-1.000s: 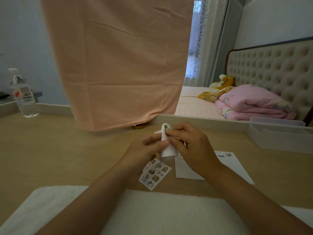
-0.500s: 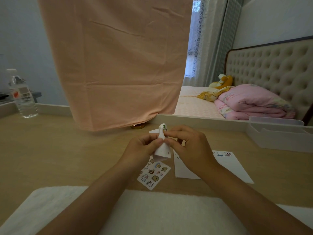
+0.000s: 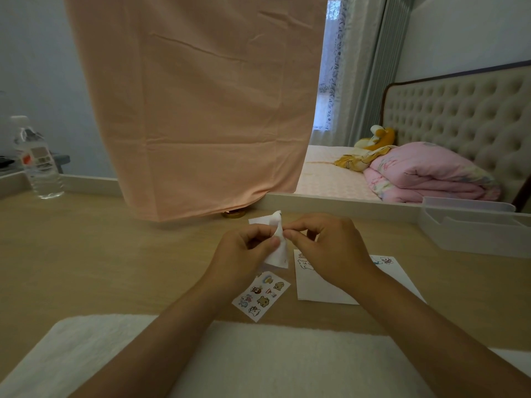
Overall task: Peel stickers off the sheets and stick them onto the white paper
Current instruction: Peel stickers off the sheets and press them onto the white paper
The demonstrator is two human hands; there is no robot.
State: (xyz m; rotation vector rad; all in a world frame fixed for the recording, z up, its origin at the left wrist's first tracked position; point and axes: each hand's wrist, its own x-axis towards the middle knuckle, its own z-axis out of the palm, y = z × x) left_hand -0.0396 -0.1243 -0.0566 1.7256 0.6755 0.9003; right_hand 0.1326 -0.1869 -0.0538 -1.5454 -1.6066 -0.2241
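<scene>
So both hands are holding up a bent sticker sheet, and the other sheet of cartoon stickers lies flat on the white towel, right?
No. In the head view the left hand and right hand do hold up the bent sticker sheet, but the other sheet of cartoon stickers lies flat on the wooden desk, just beyond the white towel, not on it.

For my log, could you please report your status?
Left hand, right hand both pinch bent sticker sheet. White paper flat beneath right hand. Spare sheet beside it, path clear.
</scene>
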